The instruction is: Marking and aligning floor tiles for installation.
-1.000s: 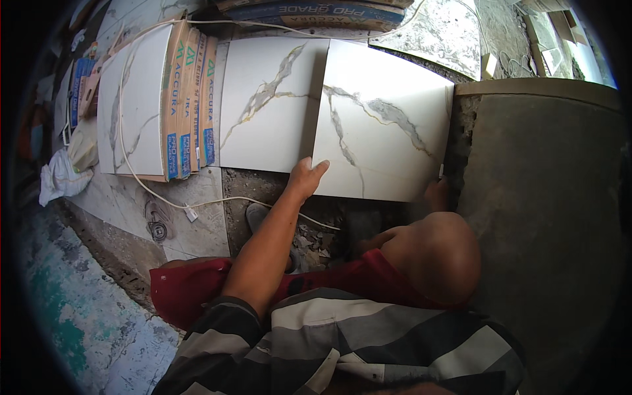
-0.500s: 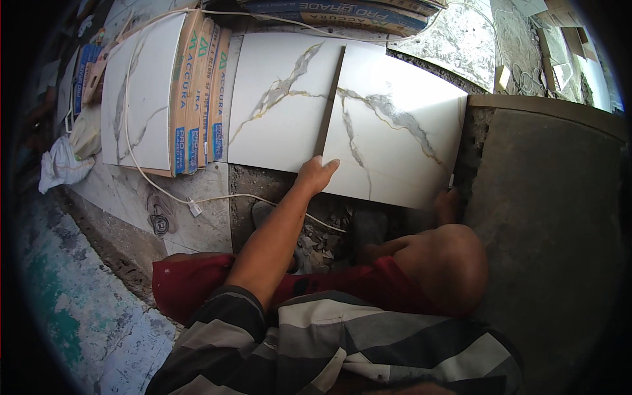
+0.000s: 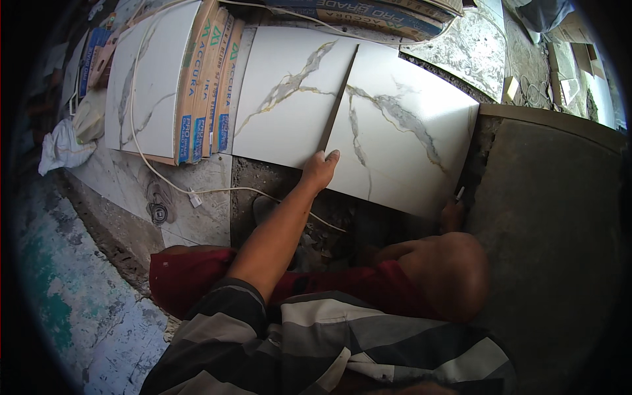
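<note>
A square white tile point(image 3: 401, 131) with grey and gold veins lies tilted up at its left side, over the edge of a similar tile point(image 3: 283, 99). My left hand point(image 3: 320, 170) grips its near left corner, thumb on top and fingers underneath. By the near right corner is my right hand point(image 3: 452, 214), in shadow and partly hidden behind my knee. A slim white pen-like thing point(image 3: 459, 194) sticks up from its fingers. Dark rubble-strewn ground point(image 3: 263, 176) shows below the tiles' near edge.
Cardboard boxes of tiles point(image 3: 209, 92) stand at the left with a veined tile point(image 3: 141, 92) against them. A white cable point(image 3: 224, 190) crosses the floor. More boxes point(image 3: 375, 20) lie at the far side. A rough grey slab point(image 3: 546, 230) borders the right.
The view has turned slightly. My right hand sits a little lower, and the pen-like thing shows more plainly. My left hand keeps its grip on the tile. Grey cloth appears at the far right.
</note>
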Tool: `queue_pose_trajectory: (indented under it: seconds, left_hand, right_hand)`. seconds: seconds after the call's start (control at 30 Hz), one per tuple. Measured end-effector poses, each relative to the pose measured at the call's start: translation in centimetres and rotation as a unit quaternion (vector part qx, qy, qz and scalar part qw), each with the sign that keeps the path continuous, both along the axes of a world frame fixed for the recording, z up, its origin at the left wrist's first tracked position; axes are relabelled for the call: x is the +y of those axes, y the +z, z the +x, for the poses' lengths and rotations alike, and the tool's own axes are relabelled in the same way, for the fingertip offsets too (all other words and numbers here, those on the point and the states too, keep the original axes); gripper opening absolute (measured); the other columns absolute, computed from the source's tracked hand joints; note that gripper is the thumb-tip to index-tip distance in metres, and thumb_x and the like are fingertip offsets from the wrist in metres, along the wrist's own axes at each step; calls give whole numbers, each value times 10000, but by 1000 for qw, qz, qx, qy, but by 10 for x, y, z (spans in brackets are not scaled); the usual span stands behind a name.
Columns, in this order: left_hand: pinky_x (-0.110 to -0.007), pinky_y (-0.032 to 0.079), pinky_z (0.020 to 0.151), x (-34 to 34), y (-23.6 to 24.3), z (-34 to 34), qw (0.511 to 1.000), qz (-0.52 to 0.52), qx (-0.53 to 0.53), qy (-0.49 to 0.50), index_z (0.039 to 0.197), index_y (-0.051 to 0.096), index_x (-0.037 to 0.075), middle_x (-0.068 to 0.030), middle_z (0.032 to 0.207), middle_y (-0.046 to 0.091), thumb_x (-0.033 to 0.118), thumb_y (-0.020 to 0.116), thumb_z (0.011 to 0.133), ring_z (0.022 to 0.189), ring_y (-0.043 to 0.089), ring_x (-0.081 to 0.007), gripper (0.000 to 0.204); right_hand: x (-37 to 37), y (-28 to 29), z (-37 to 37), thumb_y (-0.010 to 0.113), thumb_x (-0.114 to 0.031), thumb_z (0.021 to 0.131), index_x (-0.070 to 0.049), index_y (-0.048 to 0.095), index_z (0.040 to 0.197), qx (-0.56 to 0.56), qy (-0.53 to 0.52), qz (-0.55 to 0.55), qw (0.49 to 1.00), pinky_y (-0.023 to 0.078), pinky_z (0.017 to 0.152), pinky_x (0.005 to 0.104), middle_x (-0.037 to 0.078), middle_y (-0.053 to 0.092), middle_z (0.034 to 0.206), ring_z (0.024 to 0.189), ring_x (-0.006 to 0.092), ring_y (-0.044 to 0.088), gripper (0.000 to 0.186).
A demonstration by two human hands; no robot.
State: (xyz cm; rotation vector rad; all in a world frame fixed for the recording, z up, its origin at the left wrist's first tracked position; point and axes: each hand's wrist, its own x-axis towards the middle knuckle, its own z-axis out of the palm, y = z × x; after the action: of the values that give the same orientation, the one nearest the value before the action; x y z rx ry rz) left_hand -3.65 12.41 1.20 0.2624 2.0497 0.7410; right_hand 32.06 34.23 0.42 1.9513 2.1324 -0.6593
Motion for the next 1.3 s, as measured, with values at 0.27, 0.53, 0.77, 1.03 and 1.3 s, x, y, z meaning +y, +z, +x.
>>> queue_pose_trajectory:
  seconds: [0.27, 0.53, 0.77, 1.03, 1.3]
  left_hand:
    - [-417, 455, 901, 5, 9, 6, 999, -17, -23, 25, 1150, 557, -128, -300, 1089, 623, 498, 471, 963, 1063, 606, -377, 660]
    - [-463, 459, 868, 3, -8, 10, 997, 35, -19, 59, 1037, 591, -93, -313, 1008, 622, 535, 409, 985, 1004, 597, -455, 656]
    - [-459, 455, 884, 4, -6, 11, 996, 19, -49, 72, 1133, 571, -91, -296, 1063, 623, 550, 400, 987, 1033, 588, -437, 679]
    - [-474, 457, 876, 5, -3, 14, 998, -8, 0, 69, 1136, 573, -87, -301, 1071, 620, 545, 393, 988, 1042, 589, -432, 673]
    - [-518, 452, 888, 14, 10, 24, 994, -75, 73, 18, 1053, 599, -49, -304, 1053, 620, 527, 391, 983, 1038, 572, -475, 616]
  right_hand:
    - [0, 6, -12, 531, -190, 888, 105, 591, 1010, 17, -78, -27, 996, 476, 813, 504, 297, 621, 966, 939, 448, 622, 324]
    - [-2, 2, -11, 512, -236, 891, 92, 591, 1022, -59, -32, 14, 998, 469, 787, 490, 280, 650, 942, 923, 437, 637, 362]
    - [-8, 23, -30, 518, -248, 884, 88, 582, 996, 99, -234, -37, 967, 477, 742, 462, 208, 647, 840, 777, 355, 645, 360]
    - [-10, 40, -46, 480, -195, 902, 108, 571, 977, 92, -242, -36, 965, 470, 681, 451, 231, 634, 764, 717, 349, 648, 325]
    - [-9, 27, -44, 490, -205, 888, 94, 578, 986, 112, -295, -90, 945, 477, 718, 463, 232, 653, 818, 769, 364, 661, 327]
